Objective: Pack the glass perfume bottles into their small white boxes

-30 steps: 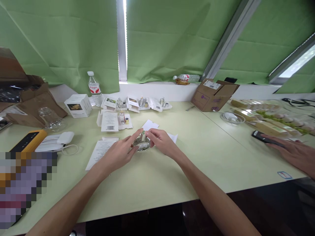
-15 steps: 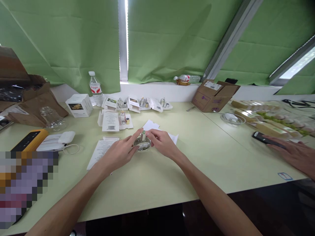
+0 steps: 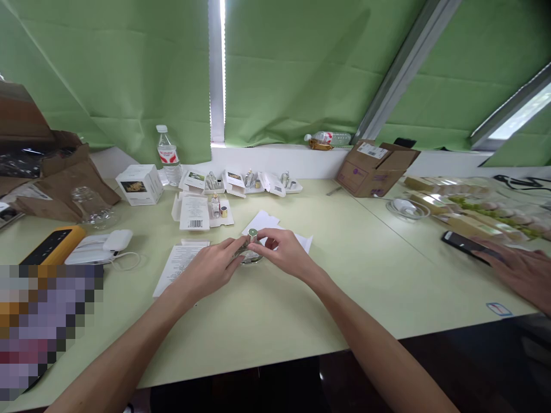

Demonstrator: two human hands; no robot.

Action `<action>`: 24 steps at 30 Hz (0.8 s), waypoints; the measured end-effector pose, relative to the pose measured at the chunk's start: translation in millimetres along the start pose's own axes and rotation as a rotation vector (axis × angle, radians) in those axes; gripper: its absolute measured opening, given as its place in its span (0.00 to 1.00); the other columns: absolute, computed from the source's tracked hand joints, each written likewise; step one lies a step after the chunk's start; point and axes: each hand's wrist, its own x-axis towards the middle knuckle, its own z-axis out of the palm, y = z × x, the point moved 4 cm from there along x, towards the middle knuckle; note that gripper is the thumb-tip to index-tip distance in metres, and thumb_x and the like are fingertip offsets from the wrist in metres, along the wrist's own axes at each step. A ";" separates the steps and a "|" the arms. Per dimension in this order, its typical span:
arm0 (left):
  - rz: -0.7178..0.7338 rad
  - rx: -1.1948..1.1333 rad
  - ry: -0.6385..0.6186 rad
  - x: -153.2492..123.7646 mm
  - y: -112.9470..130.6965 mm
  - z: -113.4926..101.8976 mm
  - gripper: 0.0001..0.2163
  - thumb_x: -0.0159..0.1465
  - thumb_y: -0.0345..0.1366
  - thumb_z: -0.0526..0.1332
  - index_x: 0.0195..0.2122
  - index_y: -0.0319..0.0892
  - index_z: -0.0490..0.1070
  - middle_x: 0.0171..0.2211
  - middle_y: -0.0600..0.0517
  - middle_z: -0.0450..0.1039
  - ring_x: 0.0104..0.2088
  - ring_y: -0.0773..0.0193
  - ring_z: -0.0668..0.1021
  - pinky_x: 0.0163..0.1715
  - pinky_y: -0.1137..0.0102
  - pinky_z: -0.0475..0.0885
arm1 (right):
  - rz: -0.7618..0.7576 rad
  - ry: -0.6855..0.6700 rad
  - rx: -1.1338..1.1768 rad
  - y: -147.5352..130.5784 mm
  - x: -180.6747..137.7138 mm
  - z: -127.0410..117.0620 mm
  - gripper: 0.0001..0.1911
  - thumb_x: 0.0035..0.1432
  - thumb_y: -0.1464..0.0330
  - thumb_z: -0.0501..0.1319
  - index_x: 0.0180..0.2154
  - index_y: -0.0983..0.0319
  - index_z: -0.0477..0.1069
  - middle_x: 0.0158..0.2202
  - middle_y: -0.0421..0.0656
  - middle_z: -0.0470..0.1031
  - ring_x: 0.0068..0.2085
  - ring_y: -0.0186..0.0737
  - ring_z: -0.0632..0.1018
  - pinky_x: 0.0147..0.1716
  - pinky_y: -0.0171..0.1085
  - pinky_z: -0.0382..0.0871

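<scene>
A round clear glass perfume bottle point(image 3: 251, 258) stands on the table in front of me, partly covered by my fingers. My left hand point(image 3: 214, 263) is closed around its left side, steadying it. With thumb and index finger, my right hand point(image 3: 282, 248) grips the silver cap point(image 3: 252, 233) at the bottle's top. The cap's flat round top faces up. Whether it sits fully on the neck I cannot tell. White folded paper or card point(image 3: 261, 220) lies behind the bottle, and a printed white box point(image 3: 181, 263) lies to the left of it.
Opened white boxes with small bottles and caps point(image 3: 215, 206) stand at the back. A carton point(image 3: 372, 167), a water bottle point(image 3: 169, 158) and a yellow-black device point(image 3: 54, 246) surround the work area. At right, another person's hand point(image 3: 516, 272) touches a phone point(image 3: 467, 246).
My right fingers have shifted at the bottle's top, so the silver cap's round top now shows. My left hand stays on the bottle. The other person's hand moved slightly at the phone.
</scene>
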 end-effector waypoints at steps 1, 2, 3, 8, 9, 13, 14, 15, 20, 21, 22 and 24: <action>-0.001 -0.002 -0.004 -0.1 0.4 -0.6 0.19 0.70 0.39 0.46 0.62 0.53 0.52 0.49 0.51 0.72 0.36 0.58 0.78 0.31 0.67 0.70 | -0.008 0.002 -0.011 0.2 0.1 -0.1 0.13 0.59 0.56 0.60 0.33 0.59 0.72 0.32 0.39 0.74 0.26 0.32 0.69 0.27 0.34 0.63; -0.003 -0.004 -0.005 -0.2 0.8 -1.3 0.19 0.70 0.40 0.45 0.63 0.53 0.51 0.49 0.51 0.72 0.36 0.58 0.78 0.31 0.67 0.70 | -0.016 0.004 -0.022 0.1 0.2 -0.2 0.13 0.59 0.56 0.60 0.33 0.59 0.72 0.32 0.39 0.75 0.27 0.33 0.69 0.27 0.34 0.64; -0.003 -0.006 -0.006 -0.2 1.0 -1.8 0.19 0.70 0.40 0.45 0.63 0.53 0.51 0.49 0.51 0.72 0.36 0.58 0.78 0.31 0.67 0.70 | -0.024 0.006 -0.035 -0.2 0.2 -0.2 0.12 0.59 0.57 0.60 0.33 0.59 0.72 0.32 0.39 0.75 0.27 0.33 0.69 0.28 0.34 0.64; -0.005 -0.011 -0.005 0.2 1.0 -2.5 0.19 0.70 0.39 0.46 0.62 0.53 0.52 0.48 0.50 0.72 0.36 0.58 0.78 0.31 0.67 0.70 | -0.049 0.039 -0.098 -2.1 -0.8 1.4 0.12 0.60 0.57 0.60 0.35 0.59 0.71 0.32 0.39 0.74 0.26 0.33 0.70 0.28 0.35 0.65; -0.005 -0.010 -0.004 0.2 0.8 -2.4 0.19 0.70 0.39 0.46 0.63 0.52 0.52 0.48 0.50 0.72 0.36 0.58 0.78 0.31 0.67 0.70 | -0.054 0.046 -0.106 -2.3 -1.1 1.9 0.12 0.60 0.58 0.59 0.36 0.59 0.71 0.33 0.40 0.75 0.26 0.33 0.71 0.29 0.36 0.65; -0.004 -0.014 0.001 0.0 0.6 -1.7 0.19 0.70 0.39 0.46 0.63 0.52 0.52 0.48 0.50 0.72 0.37 0.57 0.78 0.32 0.67 0.70 | -0.050 0.067 -0.122 -0.9 -1.6 3.7 0.13 0.60 0.57 0.59 0.38 0.60 0.72 0.37 0.42 0.76 0.28 0.35 0.72 0.31 0.37 0.67; -0.005 -0.015 0.002 -0.1 0.7 -1.6 0.19 0.70 0.39 0.46 0.63 0.52 0.52 0.48 0.49 0.72 0.37 0.57 0.78 0.33 0.67 0.70 | -0.048 0.075 -0.126 -0.6 -1.7 3.9 0.13 0.60 0.57 0.59 0.39 0.59 0.72 0.38 0.43 0.76 0.29 0.36 0.73 0.32 0.38 0.67; -0.005 -0.016 0.003 -0.2 0.8 -1.5 0.19 0.70 0.39 0.46 0.62 0.52 0.53 0.48 0.49 0.72 0.37 0.57 0.78 0.33 0.67 0.70 | -0.049 0.083 -0.126 -0.4 -1.8 4.1 0.13 0.60 0.57 0.60 0.40 0.59 0.71 0.38 0.43 0.76 0.31 0.37 0.73 0.34 0.39 0.68; -0.014 -0.025 0.003 0.1 1.4 -1.8 0.18 0.70 0.39 0.46 0.61 0.52 0.55 0.49 0.50 0.72 0.37 0.57 0.79 0.33 0.66 0.70 | -0.060 0.091 -0.081 -1.0 -1.6 5.2 0.11 0.60 0.60 0.60 0.41 0.59 0.71 0.38 0.42 0.76 0.38 0.39 0.74 0.39 0.39 0.68; -0.015 -0.026 0.002 0.1 1.4 -1.9 0.18 0.70 0.39 0.46 0.61 0.52 0.55 0.49 0.50 0.72 0.37 0.57 0.79 0.32 0.66 0.70 | -0.060 0.087 -0.074 -1.4 -1.4 5.5 0.10 0.60 0.60 0.60 0.40 0.59 0.72 0.38 0.42 0.76 0.38 0.39 0.74 0.39 0.39 0.68; -0.016 -0.024 0.001 0.1 1.4 -1.9 0.18 0.70 0.39 0.46 0.61 0.52 0.55 0.49 0.50 0.72 0.36 0.57 0.79 0.32 0.66 0.70 | -0.058 0.084 -0.072 -1.8 -1.2 5.5 0.09 0.60 0.61 0.60 0.39 0.59 0.72 0.37 0.42 0.76 0.38 0.39 0.74 0.39 0.39 0.68; -0.017 -0.016 0.002 0.1 1.5 -1.9 0.18 0.70 0.39 0.46 0.61 0.52 0.54 0.49 0.50 0.72 0.36 0.57 0.79 0.31 0.66 0.70 | -0.053 0.080 -0.079 -2.8 -0.7 5.4 0.09 0.60 0.61 0.60 0.38 0.59 0.72 0.36 0.42 0.75 0.37 0.39 0.74 0.39 0.39 0.67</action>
